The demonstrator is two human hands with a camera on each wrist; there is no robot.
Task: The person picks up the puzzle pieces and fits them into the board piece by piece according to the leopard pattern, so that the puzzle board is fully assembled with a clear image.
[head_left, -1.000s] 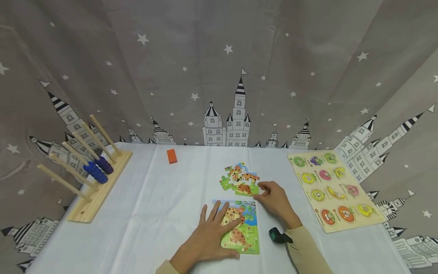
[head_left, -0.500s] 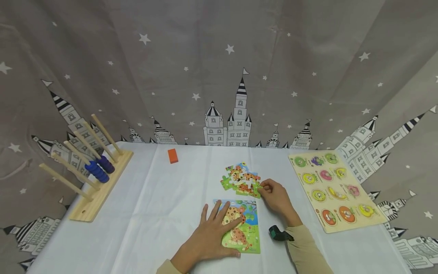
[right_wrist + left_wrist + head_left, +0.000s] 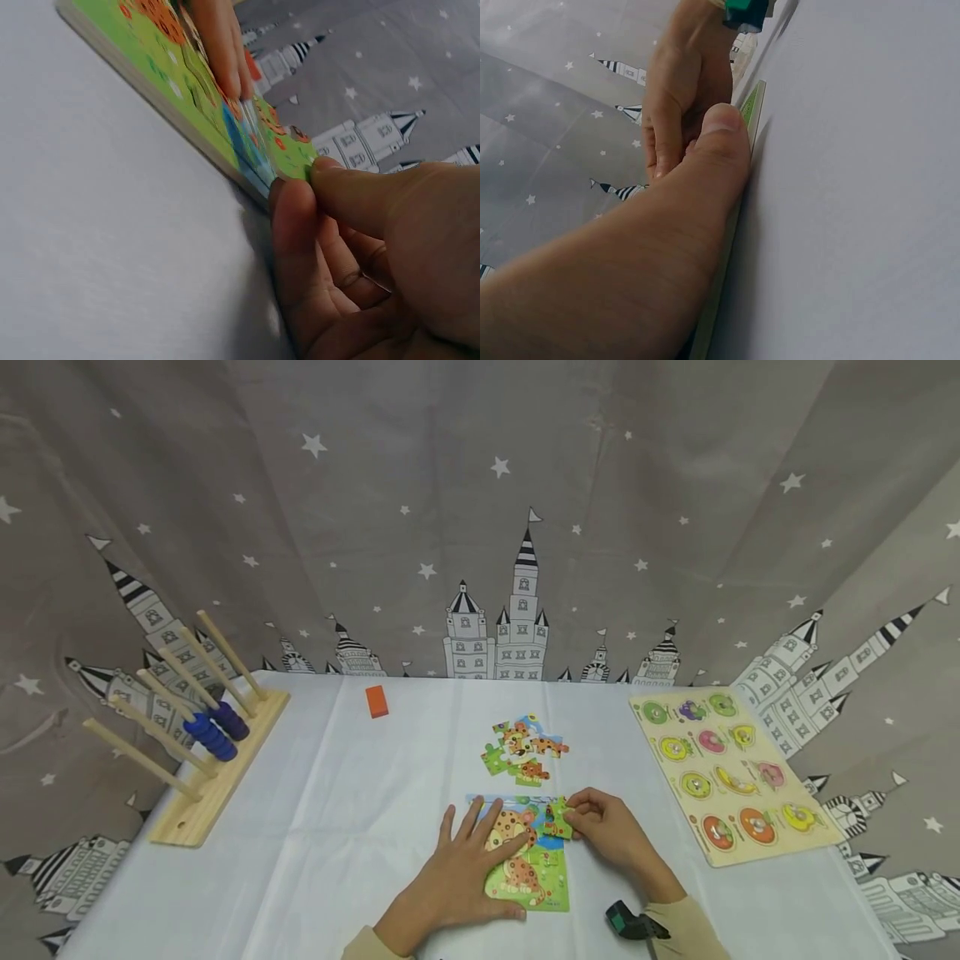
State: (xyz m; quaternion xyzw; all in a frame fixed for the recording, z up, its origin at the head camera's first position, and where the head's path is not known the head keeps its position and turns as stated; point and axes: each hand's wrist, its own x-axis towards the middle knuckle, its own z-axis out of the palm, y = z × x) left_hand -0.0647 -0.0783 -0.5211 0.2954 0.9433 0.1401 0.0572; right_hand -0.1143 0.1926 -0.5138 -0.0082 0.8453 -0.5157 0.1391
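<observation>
A leopard picture puzzle board [image 3: 551, 893] lies flat on the white table. My left hand [image 3: 465, 877] rests on its left part with fingers spread, covering some of the picture; its thumb [image 3: 724, 139] lies along the near edge in the left wrist view. In my right hand [image 3: 615, 835] a green jigsaw piece [image 3: 557, 821] is pinched between thumb and finger, over the board's upper right corner. The right wrist view shows this piece [image 3: 296, 156] tilted at the board's edge. Several loose jigsaw pieces [image 3: 517, 747] lie in a cluster just beyond the board.
A wooden peg stand [image 3: 217, 797] with blue and purple rings is at the left. An orange block [image 3: 377, 702] lies toward the back. On the right is a fruit knob puzzle [image 3: 731, 777]. A grey castle-print curtain [image 3: 360, 527] hangs behind the table.
My right hand has drawn the green jigsaw piece out of the loose cluster and brought it toward me, over the board's upper right corner. The left hand stays in place on the board.
</observation>
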